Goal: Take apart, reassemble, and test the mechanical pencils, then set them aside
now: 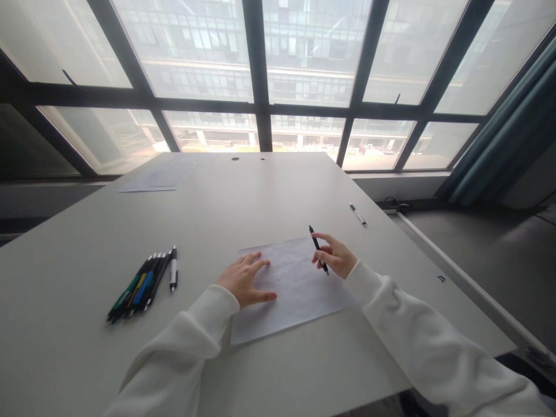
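Flanking the sheet (299,289), pen row (143,284) left, lone pen (358,215) right

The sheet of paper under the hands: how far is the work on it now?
Done: the sheet lies flat, with faint marks I cannot read. In hand: the left hand presses its left edge, and the right hand holds a black pen over it. Left: the row of pens lies untouched.

A plain white paper sheet (295,286) lies on the pale grey table (65,324); the slim pen (318,249) is black; centre-left pens (143,284) show black, green, blue, white.
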Tool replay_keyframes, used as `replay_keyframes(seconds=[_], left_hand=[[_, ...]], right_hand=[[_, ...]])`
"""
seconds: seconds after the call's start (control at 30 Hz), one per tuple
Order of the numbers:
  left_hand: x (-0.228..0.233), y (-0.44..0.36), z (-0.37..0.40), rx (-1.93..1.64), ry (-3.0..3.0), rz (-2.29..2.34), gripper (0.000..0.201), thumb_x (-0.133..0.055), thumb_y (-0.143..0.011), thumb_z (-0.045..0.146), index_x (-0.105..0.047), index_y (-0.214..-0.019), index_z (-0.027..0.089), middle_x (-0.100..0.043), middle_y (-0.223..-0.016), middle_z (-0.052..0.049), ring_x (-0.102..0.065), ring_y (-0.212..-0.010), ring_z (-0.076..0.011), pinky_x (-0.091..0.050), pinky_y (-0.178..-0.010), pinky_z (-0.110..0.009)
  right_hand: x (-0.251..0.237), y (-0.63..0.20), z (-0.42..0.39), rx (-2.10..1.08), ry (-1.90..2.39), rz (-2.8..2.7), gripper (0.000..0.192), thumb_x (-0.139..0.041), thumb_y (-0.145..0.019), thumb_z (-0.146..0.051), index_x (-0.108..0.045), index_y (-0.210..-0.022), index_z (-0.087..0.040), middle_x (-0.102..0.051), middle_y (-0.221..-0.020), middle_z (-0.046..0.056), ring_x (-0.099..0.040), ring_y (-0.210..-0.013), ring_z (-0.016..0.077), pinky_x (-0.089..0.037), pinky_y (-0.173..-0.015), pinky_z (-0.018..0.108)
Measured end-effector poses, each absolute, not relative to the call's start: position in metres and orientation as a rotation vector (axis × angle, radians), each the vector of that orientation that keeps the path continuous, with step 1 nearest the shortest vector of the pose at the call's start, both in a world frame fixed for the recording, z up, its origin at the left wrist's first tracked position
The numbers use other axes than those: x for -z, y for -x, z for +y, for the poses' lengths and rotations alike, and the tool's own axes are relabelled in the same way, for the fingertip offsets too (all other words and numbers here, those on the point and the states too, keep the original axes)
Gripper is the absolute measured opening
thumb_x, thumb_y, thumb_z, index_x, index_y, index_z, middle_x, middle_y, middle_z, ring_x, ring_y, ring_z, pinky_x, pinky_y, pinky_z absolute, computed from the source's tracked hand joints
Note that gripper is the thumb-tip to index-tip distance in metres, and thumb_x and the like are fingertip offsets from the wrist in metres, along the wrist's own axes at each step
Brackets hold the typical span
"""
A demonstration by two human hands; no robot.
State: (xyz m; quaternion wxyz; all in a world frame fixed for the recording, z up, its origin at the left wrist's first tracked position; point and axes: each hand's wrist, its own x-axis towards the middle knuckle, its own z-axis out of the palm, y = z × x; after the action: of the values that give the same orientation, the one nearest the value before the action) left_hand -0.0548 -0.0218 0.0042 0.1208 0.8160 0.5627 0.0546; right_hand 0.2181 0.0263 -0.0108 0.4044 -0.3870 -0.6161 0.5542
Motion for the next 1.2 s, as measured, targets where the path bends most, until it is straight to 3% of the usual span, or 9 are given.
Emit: replay_keyframes(seconds=[0.07,0.27,0.4,0.5,0.77,0.97,1.2], left_hand=[[-0.004,0.055,-0.022,-0.156,-2.386,1.641,0.084,-0.054,-0.052,0.074,-0.050,-0.120,0.023,-0.038,-0.135,-0.012,-0.033,-0.124,-0.0317,-0.029,-0.101,-0.044],[-0.003,0.055,-0.021,-0.152,-2.391,1.641,0.085,-0.053,-0.052,0.074,-0.050,-0.120,0.023,-0.039,-0.135,-0.012,-0.034,-0.124,-0.0320,-0.029,-0.101,-0.044],[-0.002,0.056,-0.021,-0.165,-2.379,1.642,0.085,-0.054,-0.052,0.074,-0.050,-0.120,0.023,-0.039,-0.135,-0.013,-0.034,-0.124,-0.0325,-0.030,-0.101,-0.045],[-0.001,0.056,-0.021,-0.193,-2.368,1.657,0.085,-0.056,-0.051,0.073,-0.051,-0.119,0.023,-0.039,-0.135,-0.013,-0.034,-0.124,-0.0324,-0.031,-0.100,-0.045],[-0.001,0.056,-0.022,-0.179,-2.390,1.655,0.085,-0.054,-0.052,0.074,-0.050,-0.120,0.024,-0.040,-0.134,-0.013,-0.035,-0.123,-0.0328,-0.031,-0.100,-0.046],[0.003,0.059,-0.020,-0.133,-2.421,1.662,0.083,-0.052,-0.055,0.073,-0.049,-0.122,0.024,-0.038,-0.136,-0.012,-0.034,-0.124,-0.0311,-0.030,-0.101,-0.044],[0.005,0.062,-0.019,-0.124,-2.437,1.650,0.081,-0.052,-0.057,0.071,-0.049,-0.122,0.023,-0.038,-0.136,-0.012,-0.035,-0.123,-0.0322,-0.031,-0.100,-0.045]], right_hand=[[0.010,-0.223,0.028,-1.291,1.064,-1.652,0.054,-0.055,-0.070,-0.024,-0.038,-0.120,-0.017,-0.064,-0.061,-0.002,-0.056,-0.047,0.0118,-0.045,-0.048,0.024],[0.003,-0.242,0.053,-0.716,1.365,-1.811,0.023,-0.049,-0.075,-0.035,-0.054,-0.088,-0.017,-0.065,-0.059,0.001,-0.058,-0.048,0.0128,-0.043,-0.052,0.024],[-0.001,-0.266,0.087,-0.125,1.663,-1.831,0.026,-0.046,-0.077,-0.041,-0.060,-0.073,-0.019,-0.065,-0.062,0.004,-0.060,-0.060,0.0174,-0.041,-0.060,0.027],[0.001,-0.290,0.116,0.140,1.933,-1.767,0.026,-0.048,-0.075,-0.041,-0.064,-0.075,-0.020,-0.067,-0.072,0.007,-0.061,-0.069,0.0215,-0.038,-0.060,0.029],[0.020,-0.325,0.158,0.311,2.077,-1.723,0.029,-0.046,-0.078,-0.035,-0.067,-0.082,-0.015,-0.064,-0.091,0.014,-0.057,-0.079,0.0227,-0.036,-0.062,0.029],[0.032,-0.322,0.170,0.318,2.069,-1.780,0.031,-0.045,-0.080,-0.029,-0.063,-0.100,-0.013,-0.062,-0.095,0.015,-0.054,-0.086,0.0224,-0.036,-0.072,0.029],[0.031,-0.319,0.176,0.335,2.017,-1.881,0.029,-0.046,-0.081,-0.027,-0.066,-0.091,-0.011,-0.061,-0.093,0.016,-0.049,-0.092,0.0244,-0.033,-0.080,0.033]])
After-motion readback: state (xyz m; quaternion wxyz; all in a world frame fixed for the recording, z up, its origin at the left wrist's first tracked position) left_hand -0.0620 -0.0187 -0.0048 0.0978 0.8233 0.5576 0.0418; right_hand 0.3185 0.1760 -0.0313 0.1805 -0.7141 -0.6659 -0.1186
